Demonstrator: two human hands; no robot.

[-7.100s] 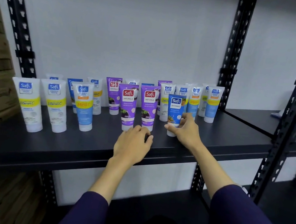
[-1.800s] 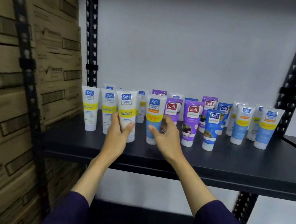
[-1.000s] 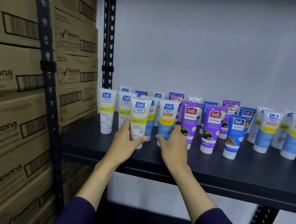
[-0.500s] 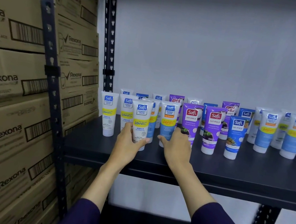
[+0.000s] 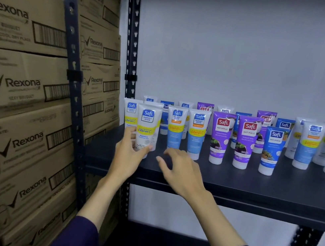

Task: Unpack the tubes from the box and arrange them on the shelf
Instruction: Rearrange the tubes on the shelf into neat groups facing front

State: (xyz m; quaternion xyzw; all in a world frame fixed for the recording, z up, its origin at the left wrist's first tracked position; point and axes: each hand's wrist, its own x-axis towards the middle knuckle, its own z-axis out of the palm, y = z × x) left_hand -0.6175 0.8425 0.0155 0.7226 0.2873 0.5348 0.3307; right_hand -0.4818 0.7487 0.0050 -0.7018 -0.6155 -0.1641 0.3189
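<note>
Head view: a white Vitamin C tube [image 5: 145, 130] was held upright, long axis vertical, at the front left of the shelf [image 5: 253, 185], the left hand [image 5: 129, 158] with fingers curled round its lower half. The right hand [image 5: 182, 170] hovered just to its right, fingers loosely spread, holding nothing. "Safi Perfect White" was read on it; "Safi Naturals" on the purple tubes [image 5: 220, 138]; "Rexona" on the cartons [image 5: 19, 84] at left.

**Colours on the shelf**

The shelf [image 5: 253, 185] is matt black. The white tube [image 5: 146, 128] carries a yellow band and blue logo. Two blue tubes [image 5: 175, 129] have yellow bands; two purple tubes [image 5: 220, 138] bear red logos. The cartons [image 5: 19, 84] are brown with black print. The sleeves [image 5: 76, 238] are dark purple.
</note>
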